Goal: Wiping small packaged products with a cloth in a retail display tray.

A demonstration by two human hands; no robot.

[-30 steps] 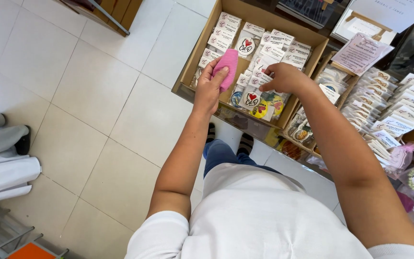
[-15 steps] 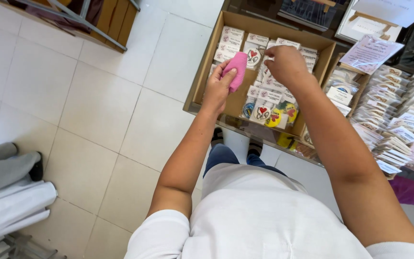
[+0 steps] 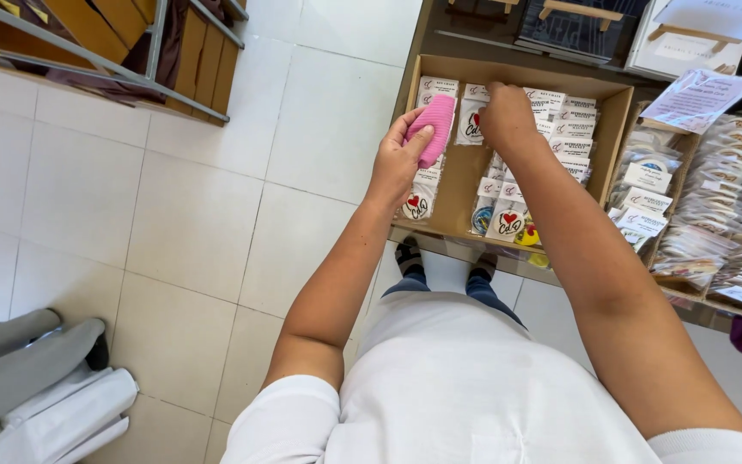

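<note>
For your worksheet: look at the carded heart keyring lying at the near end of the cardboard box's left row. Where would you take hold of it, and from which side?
Take the heart keyring card by its long side edges, coming down from above. It lies flat in the cardboard box, face up, so only the edges offer a pinch. The left hand, holding a pink cloth, hovers just above it; approach from the near, open end.

Pink ribbed cloth (image 3: 432, 127), folded into a narrow pad, gripped upright in my left hand (image 3: 397, 161) above the cardboard box (image 3: 448, 185). My right hand (image 3: 505, 116) rests on the carded heart-print packets (image 3: 508, 219), standing in rows inside.
</note>
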